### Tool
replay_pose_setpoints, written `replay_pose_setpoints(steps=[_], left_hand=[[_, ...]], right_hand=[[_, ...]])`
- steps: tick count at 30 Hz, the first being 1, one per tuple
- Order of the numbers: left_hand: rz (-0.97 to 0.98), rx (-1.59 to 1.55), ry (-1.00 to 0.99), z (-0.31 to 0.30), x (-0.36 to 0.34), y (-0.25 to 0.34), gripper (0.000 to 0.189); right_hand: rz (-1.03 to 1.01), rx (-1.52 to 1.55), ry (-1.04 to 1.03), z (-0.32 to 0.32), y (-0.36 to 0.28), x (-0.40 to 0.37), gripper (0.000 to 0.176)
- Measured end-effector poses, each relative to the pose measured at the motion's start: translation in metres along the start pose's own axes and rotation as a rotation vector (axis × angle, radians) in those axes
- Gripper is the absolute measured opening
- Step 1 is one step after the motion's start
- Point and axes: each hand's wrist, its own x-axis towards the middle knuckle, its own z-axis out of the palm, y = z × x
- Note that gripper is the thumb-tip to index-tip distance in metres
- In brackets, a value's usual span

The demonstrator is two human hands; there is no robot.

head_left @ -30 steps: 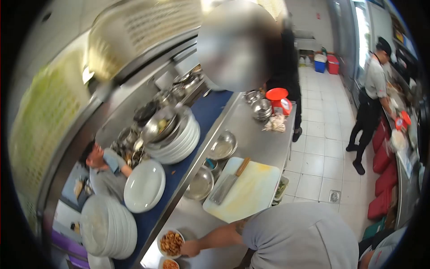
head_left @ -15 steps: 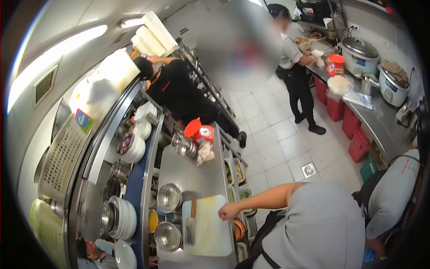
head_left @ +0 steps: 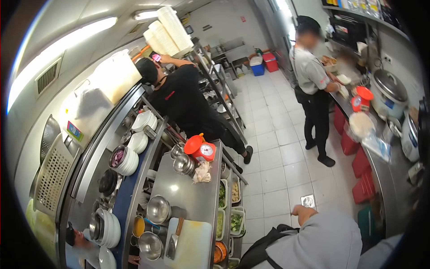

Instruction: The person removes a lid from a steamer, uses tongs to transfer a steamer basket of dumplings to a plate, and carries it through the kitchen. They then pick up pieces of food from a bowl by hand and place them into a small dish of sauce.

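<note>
My right hand (head_left: 303, 212) is drawn in near my grey sleeve (head_left: 320, 240), over the tiled floor in this view. The foreshortened arm leaves its fingers mostly hidden, so I cannot tell whether they are closed. My left hand is out of view. On the steel counter (head_left: 183, 201), to the left, lies a pale cutting board (head_left: 195, 244). A wooden-handled cleaver (head_left: 174, 241) rests along the board's left side. Two steel bowls, the farther bowl (head_left: 158, 209) and the nearer bowl (head_left: 151, 245), stand beside the board.
Tubs of cut vegetables (head_left: 236, 222) line the counter's right side. A red scale (head_left: 203, 150) and stacked steel cups (head_left: 183, 164) stand farther up. One person in black (head_left: 188, 105) reaches toward a rack; another in grey (head_left: 309, 74) works at the right-hand counter (head_left: 396, 179). White bowls (head_left: 111, 228) fill the shelf.
My right hand has left the cutting board's edge and drawn back toward my body. The view has shifted, so the board and bowls appear lower and farther left. The cleaver stays on the board.
</note>
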Motion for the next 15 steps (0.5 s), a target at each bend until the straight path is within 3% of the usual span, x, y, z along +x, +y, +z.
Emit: replay_pose_setpoints(steps=[2, 5, 9, 15], left_hand=[[-0.040, 0.019, -0.001, 0.007, 0.008, 0.005, 0.039], [-0.095, 0.040, -0.005, 0.016, 0.014, 0.011, 0.039], [-0.161, 0.050, -0.006, 0.023, 0.017, 0.017, 0.039], [-0.227, 0.068, -0.005, 0.031, 0.017, 0.018, 0.039]], right_hand=[[0.141, 0.082, -0.015, -0.007, 0.025, -0.011, 0.045], [0.126, 0.050, -0.118, -0.035, 0.040, -0.001, 0.041], [0.005, -0.073, -0.101, -0.064, 0.039, 0.029, 0.042], [-0.332, -0.159, 0.029, -0.107, 0.003, 0.070, 0.045]])
